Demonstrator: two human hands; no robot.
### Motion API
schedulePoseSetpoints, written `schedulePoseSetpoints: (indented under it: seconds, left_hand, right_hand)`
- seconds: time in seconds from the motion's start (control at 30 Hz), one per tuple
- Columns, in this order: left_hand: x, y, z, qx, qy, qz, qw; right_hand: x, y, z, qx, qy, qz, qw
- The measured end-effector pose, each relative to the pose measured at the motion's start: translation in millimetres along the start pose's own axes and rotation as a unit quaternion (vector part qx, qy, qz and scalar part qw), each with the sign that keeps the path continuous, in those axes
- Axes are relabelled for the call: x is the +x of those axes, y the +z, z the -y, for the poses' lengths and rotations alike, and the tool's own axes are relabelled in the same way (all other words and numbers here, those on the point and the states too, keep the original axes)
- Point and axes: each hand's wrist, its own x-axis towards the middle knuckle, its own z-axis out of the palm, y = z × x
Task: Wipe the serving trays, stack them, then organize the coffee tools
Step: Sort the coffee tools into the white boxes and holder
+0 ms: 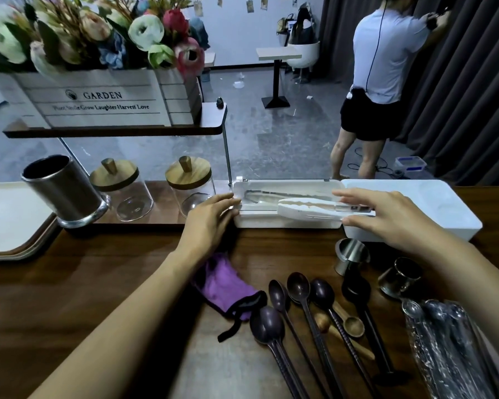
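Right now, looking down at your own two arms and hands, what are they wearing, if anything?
Nothing: both are bare. The left hand and right hand have no gloves, and no rings show on the fingers. Neither wrist carries a watch or band. The left forearm and right forearm show no sleeves right to the picture's edge, and no cables or markings.

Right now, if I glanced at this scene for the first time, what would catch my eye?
First the box of bright flowers marked GARDEN, on the shelf at upper left. Then the two hands in the middle: the left hand touches the left end of a white box, and the right hand is at its right end, where white tongs lie across it. Nearest the camera, dark spoons lie beside a purple cloth.
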Motion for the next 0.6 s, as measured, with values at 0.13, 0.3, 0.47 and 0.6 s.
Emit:
schedulePoseSetpoints:
  seconds: [0.13, 0.3, 0.47, 0.6]
  left_hand:
    - [3, 0, -2, -0.016, 0.001, -0.036, 0.999]
    - [3, 1, -10, -0.036, -0.023, -0.109, 0.993]
    - [5, 4, -18, -0.013, -0.088, -0.132, 0.987]
    - [4, 8, -17, -0.034, -0.088, -0.137, 0.986]
  right_hand:
    - [-5, -4, 11, -0.010, -0.019, -0.008, 1.000]
    - [-3, 6, 20, -0.045, -0.031, 0.019, 0.998]
    - [-1, 6, 22, -0.051, -0.024, 0.019, 0.998]
    - [0, 10, 23, -0.061, -0.027, 0.023, 0.998]
